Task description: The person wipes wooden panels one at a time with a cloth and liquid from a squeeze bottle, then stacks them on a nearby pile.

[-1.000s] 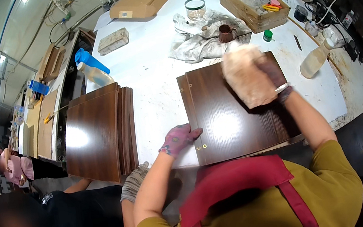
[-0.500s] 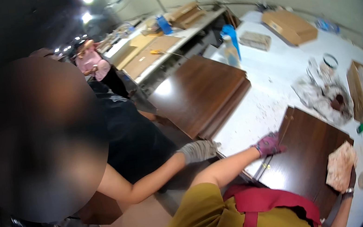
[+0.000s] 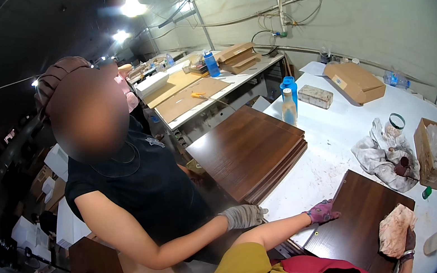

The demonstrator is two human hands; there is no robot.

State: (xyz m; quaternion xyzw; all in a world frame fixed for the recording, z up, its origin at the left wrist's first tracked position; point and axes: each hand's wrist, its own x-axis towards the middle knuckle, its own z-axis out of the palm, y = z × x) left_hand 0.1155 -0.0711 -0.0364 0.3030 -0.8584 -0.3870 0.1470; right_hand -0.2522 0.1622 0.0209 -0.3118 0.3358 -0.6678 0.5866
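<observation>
In front of me a dark brown wood-grain panel [image 3: 350, 224] lies on the white table. My left hand [image 3: 322, 212], in a purple patterned glove, rests at the panel's left edge with its fingers stretched out over the surface. A pale, brown-stained folded cloth [image 3: 396, 229] is gripped by my right hand [image 3: 410, 240], whose dark glove is mostly hidden behind it. The cloth is over the panel's right side. Just beyond my left hand is a co-worker's grey-gloved hand [image 3: 244, 216], by the table's edge.
A stack of several brown panels [image 3: 254, 148] is at the table's left. Further back stand a blue bottle [image 3: 289, 89], a clear bottle [image 3: 288, 109], a speckled block [image 3: 316, 97] and a cardboard box [image 3: 356, 82]. Crumpled rags [image 3: 383, 160] and an open carton [image 3: 434, 155] lie at the right.
My view has tilted up, bringing more of the wall and the co-worker into sight. My left hand stays by the panel's left edge, and my right hand still holds the cloth.
</observation>
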